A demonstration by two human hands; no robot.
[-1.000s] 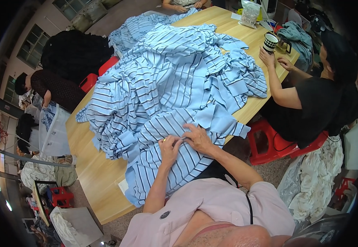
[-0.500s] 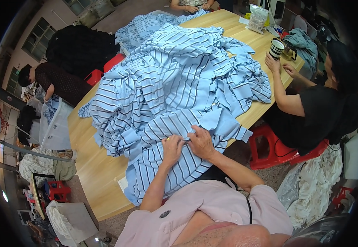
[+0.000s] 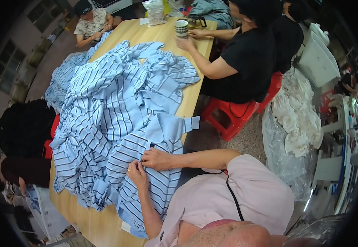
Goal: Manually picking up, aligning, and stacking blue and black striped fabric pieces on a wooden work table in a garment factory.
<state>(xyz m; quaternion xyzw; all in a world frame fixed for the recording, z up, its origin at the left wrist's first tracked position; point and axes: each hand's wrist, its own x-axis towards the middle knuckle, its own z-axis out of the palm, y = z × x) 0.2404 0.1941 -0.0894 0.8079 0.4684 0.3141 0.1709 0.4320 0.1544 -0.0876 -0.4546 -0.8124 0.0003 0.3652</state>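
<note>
A blue striped shirt (image 3: 146, 144) on the near end of the table (image 3: 195, 94) is pinched by fingers of the left hand (image 3: 137, 173) and right hand (image 3: 157, 159).

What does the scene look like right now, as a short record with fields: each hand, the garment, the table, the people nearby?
left hand: pinching the fabric of the striped shirt, fingers closed on it
right hand: pressed on the same shirt, touching the left hand
striped shirt: light blue with dark stripes, lying at the near end of the table, plain blue collar spread out
pile: more striped blue garments heaped across the wooden table
nearby: a person in black seated on a red stool, hands by a checked mug
</note>
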